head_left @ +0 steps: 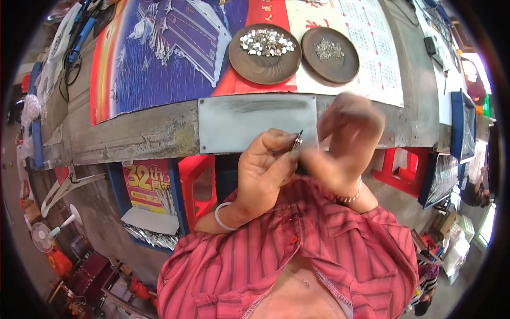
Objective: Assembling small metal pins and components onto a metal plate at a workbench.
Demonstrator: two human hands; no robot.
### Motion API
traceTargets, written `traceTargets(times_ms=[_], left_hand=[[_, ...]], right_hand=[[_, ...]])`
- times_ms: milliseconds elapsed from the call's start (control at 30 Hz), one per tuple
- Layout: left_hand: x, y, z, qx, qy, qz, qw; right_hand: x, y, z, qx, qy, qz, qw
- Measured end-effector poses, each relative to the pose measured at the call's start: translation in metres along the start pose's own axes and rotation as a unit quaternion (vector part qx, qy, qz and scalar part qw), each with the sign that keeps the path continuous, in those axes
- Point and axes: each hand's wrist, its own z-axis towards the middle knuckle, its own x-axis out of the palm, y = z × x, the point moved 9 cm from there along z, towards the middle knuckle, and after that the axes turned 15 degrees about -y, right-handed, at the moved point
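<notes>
Red striped shirt cloth (319, 234) fills the foreground, and just above it both hands meet close to the chest. Her left hand (263, 170) is curled, thumb and forefinger pinched on a small metal piece (298, 139) whose thin tip pokes up between the two hands. Her right hand (345, 141) is blurred; its fingers are bent toward that same piece and seem to pinch it too, though I cannot tell for sure.

Right beyond the hands a grey metal plate (244, 119) is fixed at the near edge of the worktop (133, 135). Further off, past the left hand, sits a round brown dish (239, 64) heaped with small shiny bits; beside it, past the right hand, a second brown dish (345, 72) holds a thinner scatter of finer metal bits.

Judging by this, one piece is being worked in the fingers while the heap in the first dish looks large, so much seems left. No finished pile shows near the hands, so I cannot say how many are done.
</notes>
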Motion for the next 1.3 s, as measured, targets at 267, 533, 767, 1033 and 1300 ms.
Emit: traceTargets(times_ms=[267, 533, 767, 1033, 1300], left_hand=[[0.003, 0.0, 0.011, -0.034, 0.012, -0.094, 0.995], [0.002, 0.006, 0.009, -0.127, -0.002, -0.042, 0.991], [-0.01, -0.024, 0.029, -0.025, 0.034, 0.303, 0.952], [0.053, -0.036, 0.061, 0.289, 0.223, 0.637, 0.679], [0.062, -0.021, 0.067, 0.38, 0.298, 0.709, 0.514]], right_hand=[[0.009, -0.031, -0.001, 0.13, -0.004, -0.063, 0.99], [-0.037, -0.054, 0.015, 0.148, -0.091, -0.131, 0.976], [-0.083, -0.043, -0.001, 0.052, -0.029, -0.127, 0.99], [-0.102, -0.059, -0.013, 0.075, -0.054, -0.135, 0.987], [-0.096, -0.061, -0.013, 0.052, -0.039, -0.164, 0.984]])
